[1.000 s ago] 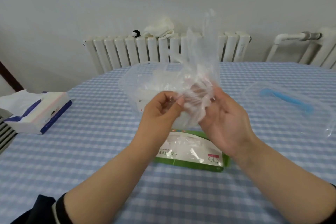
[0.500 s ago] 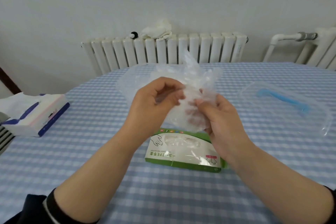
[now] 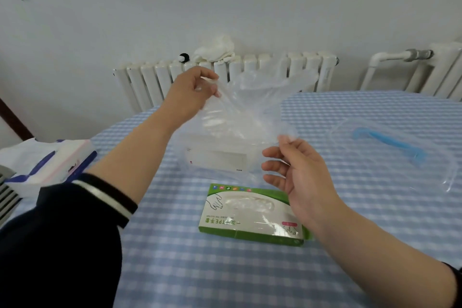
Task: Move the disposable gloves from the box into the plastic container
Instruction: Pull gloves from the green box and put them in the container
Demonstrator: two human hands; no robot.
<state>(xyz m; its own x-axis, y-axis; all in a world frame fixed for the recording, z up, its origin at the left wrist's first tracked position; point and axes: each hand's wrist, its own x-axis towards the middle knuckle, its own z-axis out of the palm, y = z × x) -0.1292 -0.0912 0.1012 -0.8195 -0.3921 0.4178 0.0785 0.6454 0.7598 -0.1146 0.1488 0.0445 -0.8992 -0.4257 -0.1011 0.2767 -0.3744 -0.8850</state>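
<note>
one green box (image 3: 252, 215) reads "tpe" beside printed characters.

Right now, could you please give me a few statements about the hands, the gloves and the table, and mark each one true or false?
1. The left hand pinches a clear disposable glove held above the plastic container. True.
2. The right hand grips the green glove box. False: its fingers are spread and loose, above the box, at the glove's lower edge.
3. The container's clear lid, with a blue handle, lies on the table to the right. True.
4. The glove box stands upright on its end. False: it lies flat on the checked tablecloth.
5. A tissue pack sits at the table's left edge. True.
</note>
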